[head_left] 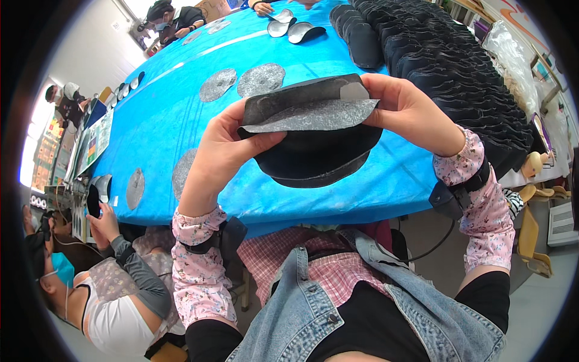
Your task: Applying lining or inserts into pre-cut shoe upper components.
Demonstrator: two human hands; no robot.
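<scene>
Between my two hands, above the near part of the blue-covered table, is a black cup-shaped piece with a curved lower edge. A grey speckled layer folds out along its upper part, and a dark band stands up behind it. My left hand pinches the left end, thumb in front and fingers behind. At the right end, my right hand grips with the fingers partly hidden by the piece. Two grey speckled discs lie just beyond my left hand.
Rows of stacked black pieces cover the table's right side. More grey discs lie at the left edge. A masked co-worker sits close on my left, holding a dark piece. Other people work along the far edges.
</scene>
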